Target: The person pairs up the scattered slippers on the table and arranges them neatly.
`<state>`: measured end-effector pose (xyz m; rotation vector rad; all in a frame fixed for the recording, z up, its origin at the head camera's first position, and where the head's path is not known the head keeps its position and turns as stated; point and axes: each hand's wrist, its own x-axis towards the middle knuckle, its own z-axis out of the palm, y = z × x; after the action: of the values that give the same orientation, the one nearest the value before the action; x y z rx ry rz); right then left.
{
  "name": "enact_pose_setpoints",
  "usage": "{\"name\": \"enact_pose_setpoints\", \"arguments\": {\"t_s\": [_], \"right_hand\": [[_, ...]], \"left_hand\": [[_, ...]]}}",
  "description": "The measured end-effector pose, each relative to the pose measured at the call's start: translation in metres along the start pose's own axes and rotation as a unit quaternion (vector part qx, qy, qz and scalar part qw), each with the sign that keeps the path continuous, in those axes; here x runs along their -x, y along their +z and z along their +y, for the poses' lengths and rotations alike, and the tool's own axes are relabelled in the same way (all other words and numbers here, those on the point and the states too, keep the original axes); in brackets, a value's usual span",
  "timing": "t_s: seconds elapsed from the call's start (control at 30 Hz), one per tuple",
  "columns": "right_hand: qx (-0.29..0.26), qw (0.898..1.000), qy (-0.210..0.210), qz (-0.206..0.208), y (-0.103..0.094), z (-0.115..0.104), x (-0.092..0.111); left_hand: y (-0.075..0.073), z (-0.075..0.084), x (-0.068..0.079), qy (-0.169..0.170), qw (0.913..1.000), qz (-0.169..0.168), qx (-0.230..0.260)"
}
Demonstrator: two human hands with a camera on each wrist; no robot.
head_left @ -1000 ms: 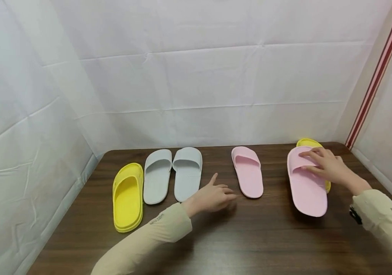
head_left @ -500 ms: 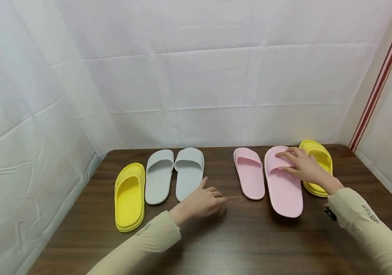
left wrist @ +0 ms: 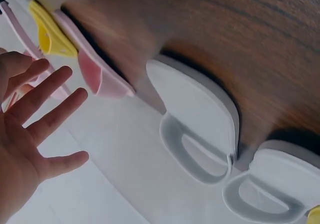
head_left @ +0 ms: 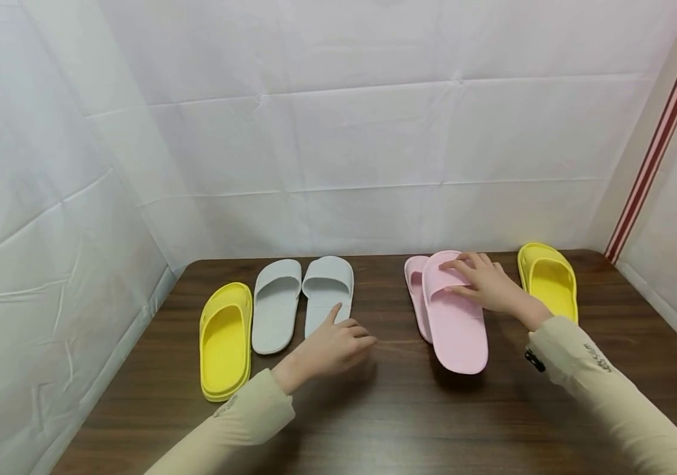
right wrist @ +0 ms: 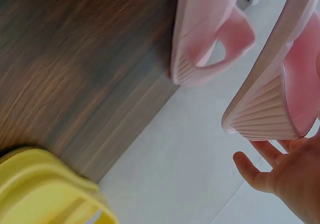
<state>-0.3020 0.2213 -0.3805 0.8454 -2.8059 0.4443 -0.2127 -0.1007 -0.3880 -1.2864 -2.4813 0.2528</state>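
A pink slipper (head_left: 458, 340) is held by its strap in the right hand (head_left: 487, 285), whose fingers are bent about that strap; exactly how the fingertips are set is partly hidden. The slipper is raised off the dark wooden table (head_left: 404, 429), with its toe end pointed toward the white cloth (head_left: 344, 132) behind. In the head view, much of a second pink slipper (head_left: 418, 300) is overlapped by it — yet a gap between the two is shown in the right wrist view. The second one is laid flat on the table.

The left hand (head_left: 329, 344) is held above the table with fingers loosely extended and spread, and nothing is grasped by it. In the head view, part of the right-hand grey slipper (head_left: 319, 310) is covered by its thumb. Close beside that slipper, another grey slipper (head_left: 273, 316) is placed. The row is flanked by two yellow slippers — one (head_left: 222, 349) at the left end, one (head_left: 555, 284) at the right.
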Motion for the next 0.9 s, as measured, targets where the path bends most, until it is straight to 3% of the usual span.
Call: {"name": "enact_pose_setpoints", "arguments": {"t_s": [0.47,0.9], "right_hand": [[-0.015,0.999,-0.047,0.008,0.013,-0.03,-0.024],[-0.03,0.998,-0.05,0.002,0.033,-0.056,-0.045]], "left_hand": [[-0.005,-0.006,0.021,-0.034,0.9991,0.01,0.024],[-0.013,-0.006,0.027,-0.049,0.9983,0.018,0.027]]}}
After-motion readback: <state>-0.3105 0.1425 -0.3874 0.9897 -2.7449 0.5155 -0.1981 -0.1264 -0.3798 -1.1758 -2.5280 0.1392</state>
